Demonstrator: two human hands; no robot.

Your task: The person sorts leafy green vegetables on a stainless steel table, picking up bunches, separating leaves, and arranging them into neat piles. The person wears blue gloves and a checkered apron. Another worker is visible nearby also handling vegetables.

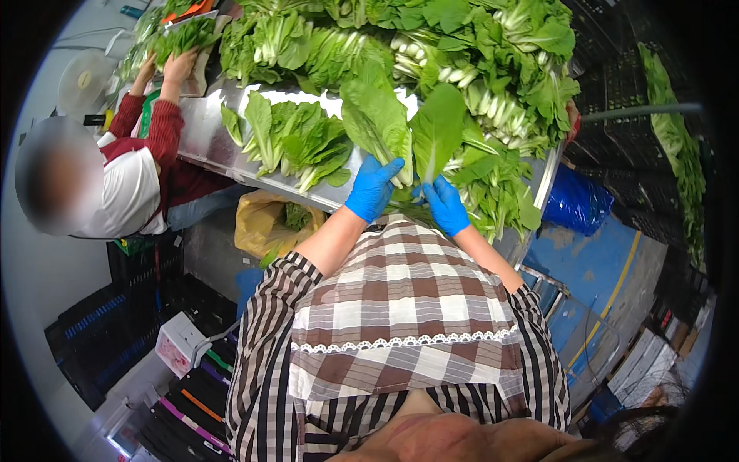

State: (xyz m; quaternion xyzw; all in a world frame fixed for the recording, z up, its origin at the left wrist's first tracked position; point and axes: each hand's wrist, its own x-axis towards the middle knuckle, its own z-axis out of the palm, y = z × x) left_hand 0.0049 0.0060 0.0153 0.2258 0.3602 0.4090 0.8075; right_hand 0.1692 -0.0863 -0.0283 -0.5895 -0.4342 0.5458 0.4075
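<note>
In a blue glove, my left hand (pixel 372 187) grips a bunch of leafy greens (pixel 375 118) by its pale stems, leaves pointing away from me. My right hand (pixel 443 203), gloved alike, pinches the stalk of a single broad green leaf (pixel 439 127). Both hands are over the near edge of a metal table (pixel 202 124), close together in front of my checked apron (pixel 404 300). Left of my left hand lies a loose row of greens (pixel 294 138) on the metal. A heap of leaves (pixel 496 196) lies beside my right hand, partly hidden by it.
Piled greens with white stems (pixel 404 49) cover the table's far side. At left a co-worker (pixel 133 179) handles greens near a scale-like tray (pixel 202 75). A yellow plastic bag (pixel 260 225) stands below the table edge. Right are a blue bag (pixel 577 199) and stacked black crates (pixel 612 144).
</note>
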